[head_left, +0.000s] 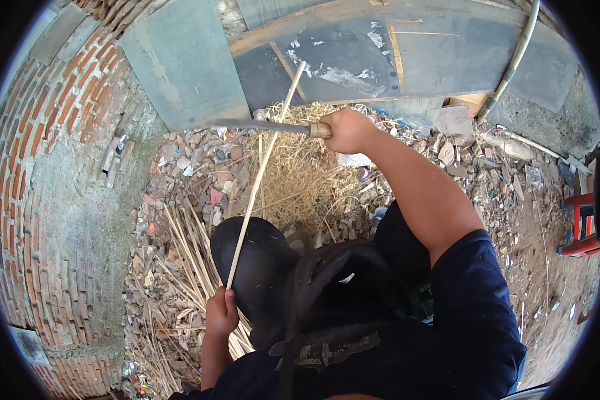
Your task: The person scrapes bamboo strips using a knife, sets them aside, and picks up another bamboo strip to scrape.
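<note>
My left hand (221, 312) is closed around the lower end of a long pale bamboo strip (256, 183), which slants up and away past my left knee. My right hand (348, 130) grips the wooden handle of a machete (273, 126). Its blade points left and crosses the strip below the far end; its tip is blurred. Whether the edge touches the strip, I cannot tell. Beneath them lies a heap of straw-coloured shavings (307, 180). By my left leg rests a bundle of similar strips (192, 250), partly hidden by my left arm and leg.
A brick wall (53, 200) rises on the left. Grey panels (353, 60) stand across the far side, with a bamboo pole (511, 67) leaning there. Broken rubble (447, 152) and litter cover the ground. A red frame-like object (579, 247) sits at the far right.
</note>
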`<action>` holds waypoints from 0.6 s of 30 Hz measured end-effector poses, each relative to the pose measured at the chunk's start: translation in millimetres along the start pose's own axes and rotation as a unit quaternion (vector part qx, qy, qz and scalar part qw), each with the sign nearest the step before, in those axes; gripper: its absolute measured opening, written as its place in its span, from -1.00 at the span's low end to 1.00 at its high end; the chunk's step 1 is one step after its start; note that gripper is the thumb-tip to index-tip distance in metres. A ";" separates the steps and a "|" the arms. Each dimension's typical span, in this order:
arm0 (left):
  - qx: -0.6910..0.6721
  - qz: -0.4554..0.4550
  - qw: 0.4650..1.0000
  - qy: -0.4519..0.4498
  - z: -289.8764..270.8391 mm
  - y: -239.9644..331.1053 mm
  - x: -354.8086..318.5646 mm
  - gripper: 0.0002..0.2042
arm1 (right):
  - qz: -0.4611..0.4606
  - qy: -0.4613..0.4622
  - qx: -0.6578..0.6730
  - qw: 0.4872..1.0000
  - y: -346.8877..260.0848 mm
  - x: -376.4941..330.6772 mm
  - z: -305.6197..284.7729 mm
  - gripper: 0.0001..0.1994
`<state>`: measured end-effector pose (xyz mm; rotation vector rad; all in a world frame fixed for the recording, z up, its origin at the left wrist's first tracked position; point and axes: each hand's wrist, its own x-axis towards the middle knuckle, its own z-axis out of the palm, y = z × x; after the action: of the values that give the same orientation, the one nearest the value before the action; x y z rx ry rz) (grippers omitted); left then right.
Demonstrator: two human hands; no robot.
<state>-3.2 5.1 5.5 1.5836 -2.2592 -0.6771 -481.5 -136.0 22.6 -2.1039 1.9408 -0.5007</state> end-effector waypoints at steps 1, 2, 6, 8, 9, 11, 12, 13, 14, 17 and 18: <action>0.003 -0.003 1.000 -0.004 -0.4 -3.3 -0.1 -0.56 | 0.012 0.031 -0.027 0.999 0.8 -0.1 -3.6 -0.85; 0.006 -0.005 1.000 -0.009 -0.9 -5.3 0.6 -0.56 | 0.018 0.022 -0.032 0.999 -2.3 -0.5 -3.4 -0.88; -0.008 -0.010 1.000 -0.017 -0.8 -2.7 0.3 -0.55 | -0.036 -0.026 0.003 0.999 -36.9 -5.7 0.1 -0.90; -0.010 -0.012 1.000 -0.011 -0.4 0.3 0.9 -0.55 | -0.105 -0.034 -0.043 0.993 -51.5 -9.4 4.9 -0.90; -0.010 -0.013 1.000 -0.012 -0.5 -1.4 0.4 -0.55 | -0.175 -0.041 -0.088 0.980 -55.1 -10.4 5.3 -0.90; 0.014 -0.019 1.000 -0.021 -3.6 -6.4 -4.2 -0.54 | -0.180 -0.040 -0.113 0.976 -50.4 -9.0 0.5 -0.91; 0.014 -0.019 0.999 -0.022 -4.8 -6.9 -7.2 -0.54 | -0.107 -0.054 -0.053 0.991 -33.0 -3.7 -0.3 -0.89; 0.024 -0.009 1.000 -0.018 -5.8 -6.7 -6.8 -0.54 | -0.032 -0.065 0.006 0.997 -15.6 0.5 -3.8 -0.86; 0.034 0.001 0.999 -0.013 -6.3 -6.9 -5.6 -0.54 | -0.033 -0.062 0.004 0.998 -0.2 1.5 -7.3 -0.86; 0.024 -0.011 0.999 -0.019 -7.9 -5.0 -3.6 -0.54 | 0.053 0.030 -0.017 0.998 16.1 -0.1 -15.0 -0.84; 0.025 -0.009 0.999 -0.019 -8.6 -5.0 -3.9 -0.54 | 0.046 0.022 -0.021 0.998 12.6 -0.5 -13.7 -0.84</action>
<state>6.4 5.6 10.2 1.6294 -2.3086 -0.6666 -498.6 -135.9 30.1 -2.0346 2.0790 -0.4955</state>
